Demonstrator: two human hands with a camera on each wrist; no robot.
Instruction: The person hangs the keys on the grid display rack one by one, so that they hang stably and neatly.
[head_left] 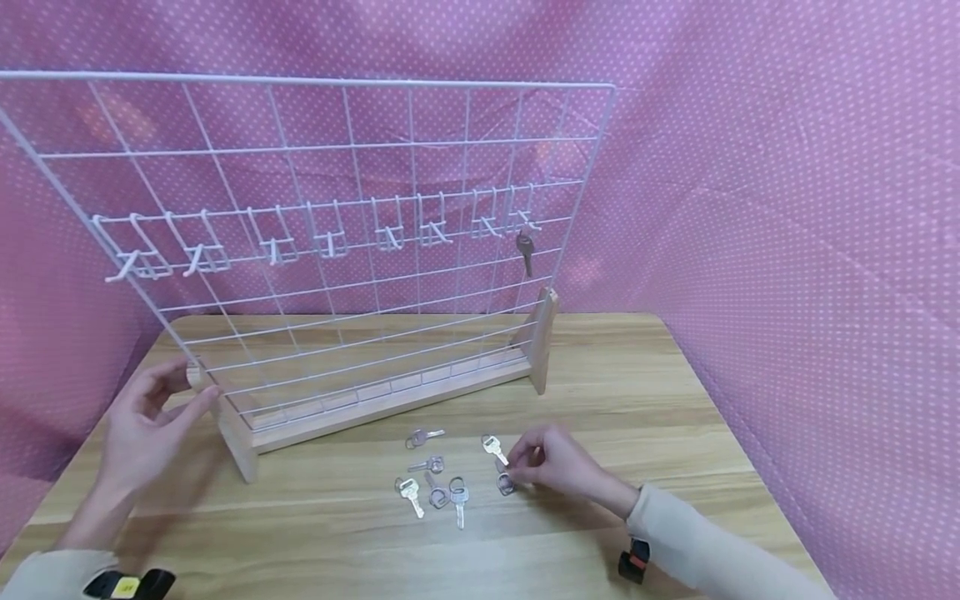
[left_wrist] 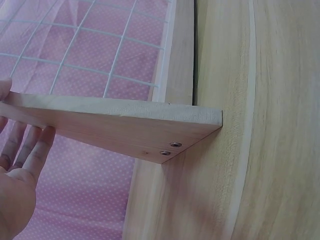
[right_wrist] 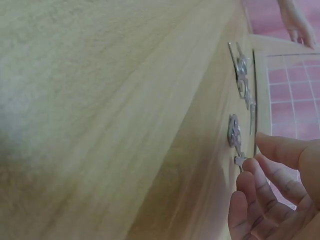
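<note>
My left hand (head_left: pixel 142 425) grips the wooden end panel (left_wrist: pixel 115 120) of a white wire grid rack (head_left: pixel 390 358), thumb on one side and fingers on the other. Near the table's middle, my right hand (head_left: pixel 558 462) reaches down to a key with a ring (head_left: pixel 506 483), its fingertips right beside it. A second key (head_left: pixel 492 447) lies just past those fingertips. In the right wrist view, thumb and fingers (right_wrist: pixel 270 185) stand a little apart, and nothing shows held between them. Several more keys (head_left: pixel 410 493) with rings lie to the left on the table.
White hooks (head_left: pixel 330 242) hang in a row across the grid. One key (head_left: pixel 526 250) hangs from the rightmost hook. The rack stands on a wooden base (head_left: pixel 390 400) on the wood-grain table (head_left: pixel 637 375). Pink dotted cloth (head_left: pixel 787 208) surrounds the table.
</note>
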